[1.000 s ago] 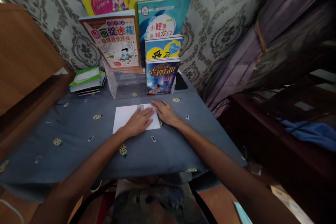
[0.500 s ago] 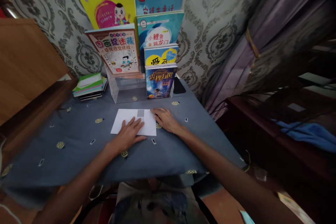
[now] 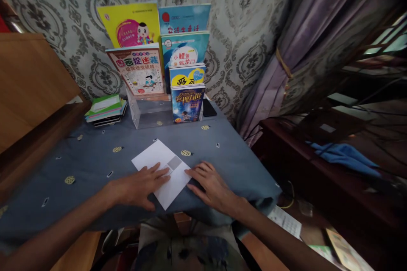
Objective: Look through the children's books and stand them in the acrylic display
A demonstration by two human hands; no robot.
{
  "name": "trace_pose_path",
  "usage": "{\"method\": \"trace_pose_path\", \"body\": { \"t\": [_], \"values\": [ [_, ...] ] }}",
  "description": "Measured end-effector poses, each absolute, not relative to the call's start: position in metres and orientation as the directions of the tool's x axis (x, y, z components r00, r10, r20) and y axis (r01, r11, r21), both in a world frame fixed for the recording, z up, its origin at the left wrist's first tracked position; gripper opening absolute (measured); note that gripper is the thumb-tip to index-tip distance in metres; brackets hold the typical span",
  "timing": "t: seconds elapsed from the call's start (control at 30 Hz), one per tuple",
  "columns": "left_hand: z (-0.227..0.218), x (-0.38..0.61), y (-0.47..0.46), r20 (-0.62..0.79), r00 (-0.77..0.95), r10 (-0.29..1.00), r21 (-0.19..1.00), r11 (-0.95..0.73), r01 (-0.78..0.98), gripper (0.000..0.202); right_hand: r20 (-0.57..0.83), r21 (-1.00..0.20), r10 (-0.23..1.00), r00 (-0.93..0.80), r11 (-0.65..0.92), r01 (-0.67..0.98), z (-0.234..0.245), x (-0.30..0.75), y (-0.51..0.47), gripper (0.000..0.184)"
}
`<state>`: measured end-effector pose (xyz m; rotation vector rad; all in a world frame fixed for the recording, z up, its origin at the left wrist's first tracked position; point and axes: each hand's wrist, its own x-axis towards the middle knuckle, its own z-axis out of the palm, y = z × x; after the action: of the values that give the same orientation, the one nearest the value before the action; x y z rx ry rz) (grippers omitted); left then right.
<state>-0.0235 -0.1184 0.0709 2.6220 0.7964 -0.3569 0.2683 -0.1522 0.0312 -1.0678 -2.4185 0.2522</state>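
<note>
A: What had shifted in that last second?
B: The white sheet of paper (image 3: 152,156) had come toward the near edge of the blue-grey tablecloth (image 3: 95,165) and turned. A moment before it lay square, farther up the cloth. Now it sat cornerwise, one corner pointing back at the person, and both hands had drawn back with it

A: And the hands themselves?
B: The left hand (image 3: 140,186) lay spread and flat, palm down, its fingers across the sheet's near-left side, pressing it to the cloth and gripping nothing. The right hand (image 3: 213,187) was just as open, fingers splayed, with its fingertips at the sheet's right edge and its palm on the cloth beside it

A: Anything on the sheet?
B: A small grey square (image 3: 174,163), lying between the two sets of fingertips

A: And farther off?
B: Well apart, a clear stand (image 3: 149,112) held children's books (image 3: 140,67) upright, with a dark-covered storybook (image 3: 187,103) at the front. A stack of notebooks (image 3: 106,110) lay to its left and a black phone (image 3: 209,108) just to its right. Behind them were patterned wallpaper (image 3: 238,17) and a purple curtain (image 3: 305,21)
</note>
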Motion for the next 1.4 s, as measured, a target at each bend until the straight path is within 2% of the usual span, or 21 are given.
{"method": "trace_pose_path", "body": {
  "t": [0.07, 0.17, 0.23, 0.3, 0.37, 0.43, 0.47, 0.53, 0.63, 0.73, 0.8, 0.83, 0.9, 1.0, 1.03, 1.1, 1.17, 1.23, 1.33, 1.4],
  "values": [
    [0.064, -0.022, -0.136, -0.339, 0.813, 0.473, 0.261, -0.783, 0.564, 0.104, 0.368, -0.343, 0.722, -0.586, 0.691, 0.636, 0.028, 0.27, -0.167, 0.033],
    [0.052, -0.019, -0.161, -0.293, 0.788, 0.541, 0.193, -0.774, 0.603, 0.086, 0.393, -0.324, 0.689, -0.609, 0.724, 0.609, 0.022, 0.274, -0.186, 0.037],
    [0.05, -0.018, -0.172, -0.27, 0.779, 0.566, 0.214, -0.754, 0.621, 0.079, 0.416, -0.33, 0.654, -0.631, 0.756, 0.566, 0.019, 0.277, -0.195, 0.04],
    [0.057, -0.019, -0.177, -0.23, 0.786, 0.573, 0.349, -0.706, 0.616, 0.069, 0.436, -0.36, 0.621, -0.651, 0.783, 0.507, 0.018, 0.281, -0.2, 0.043],
    [0.071, -0.02, -0.177, -0.156, 0.771, 0.618, 0.573, -0.579, 0.58, 0.047, 0.446, -0.435, 0.64, -0.626, 0.766, 0.473, 0.021, 0.285, -0.2, 0.044],
    [0.087, -0.019, -0.173, -0.071, 0.688, 0.722, 0.801, -0.37, 0.471, 0.031, 0.44, -0.56, 0.713, -0.546, 0.693, 0.455, 0.026, 0.284, -0.194, 0.042],
    [0.094, -0.017, -0.169, -0.034, 0.61, 0.792, 0.887, -0.258, 0.384, 0.031, 0.429, -0.629, 0.753, -0.499, 0.646, 0.433, 0.03, 0.283, -0.19, 0.039],
    [0.103, -0.01, -0.159, 0.019, 0.382, 0.924, 0.983, -0.088, 0.162, 0.038, 0.39, -0.757, 0.816, -0.427, 0.549, 0.356, 0.037, 0.276, -0.177, 0.034],
    [0.107, 0.004, -0.133, 0.053, 0.04, 0.998, 0.987, -0.046, -0.156, 0.046, 0.268, -0.89, 0.889, -0.371, 0.375, 0.258, 0.046, 0.26, -0.153, 0.042],
    [0.097, 0.009, -0.095, 0.062, -0.017, 0.998, 0.951, -0.065, -0.304, 0.046, 0.177, -0.952, 0.94, -0.292, 0.239, 0.192, 0.05, 0.246, -0.124, 0.042],
    [0.084, 0.005, -0.069, 0.052, 0.004, 0.999, 0.959, -0.049, -0.279, 0.045, 0.157, -0.961, 0.956, -0.247, 0.205, 0.184, 0.049, 0.24, -0.104, 0.04],
    [0.075, 0.001, -0.056, 0.043, 0.004, 0.999, 0.975, -0.041, -0.219, 0.045, 0.149, -0.952, 0.961, -0.232, 0.203, 0.23, 0.047, 0.239, -0.095, 0.04],
    [0.056, -0.008, -0.035, 0.039, -0.056, 0.998, 0.999, -0.039, 0.003, 0.048, 0.155, -0.866, 0.968, -0.195, 0.228, 0.445, 0.041, 0.239, -0.08, 0.036],
    [0.028, -0.019, -0.018, 0.163, -0.082, 0.983, 0.895, -0.113, 0.431, 0.046, 0.196, -0.562, 0.967, -0.161, 0.246, 0.79, 0.035, 0.244, -0.072, 0.019],
    [0.021, -0.021, -0.016, 0.209, -0.035, 0.977, 0.822, -0.156, 0.548, 0.043, 0.19, -0.48, 0.968, -0.163, 0.237, 0.845, 0.034, 0.245, -0.072, 0.013],
    [0.01, -0.021, -0.018, 0.26, 0.103, 0.96, 0.664, -0.255, 0.703, 0.035, 0.163, -0.393, 0.972, -0.171, 0.224, 0.892, 0.033, 0.247, -0.073, 0.009],
    [0.002, -0.018, -0.024, 0.271, 0.205, 0.941, 0.53, -0.323, 0.784, 0.031, 0.179, -0.363, 0.962, -0.208, 0.261, 0.894, 0.034, 0.242, -0.072, 0.01],
    [-0.003, -0.014, -0.03, 0.283, 0.246, 0.927, 0.423, -0.351, 0.835, 0.032, 0.243, -0.364, 0.92, -0.308, 0.381, 0.85, 0.034, 0.23, -0.066, 0.019],
    [-0.007, -0.008, -0.037, 0.317, 0.276, 0.907, 0.302, -0.372, 0.878, 0.036, 0.295, -0.419, 0.803, -0.519, 0.596, 0.685, 0.032, 0.199, -0.047, 0.041],
    [-0.006, -0.006, -0.039, 0.332, 0.292, 0.897, 0.252, -0.382, 0.889, 0.037, 0.276, -0.452, 0.747, -0.605, 0.656, 0.604, 0.028, 0.177, -0.032, 0.049]
  ]
}}
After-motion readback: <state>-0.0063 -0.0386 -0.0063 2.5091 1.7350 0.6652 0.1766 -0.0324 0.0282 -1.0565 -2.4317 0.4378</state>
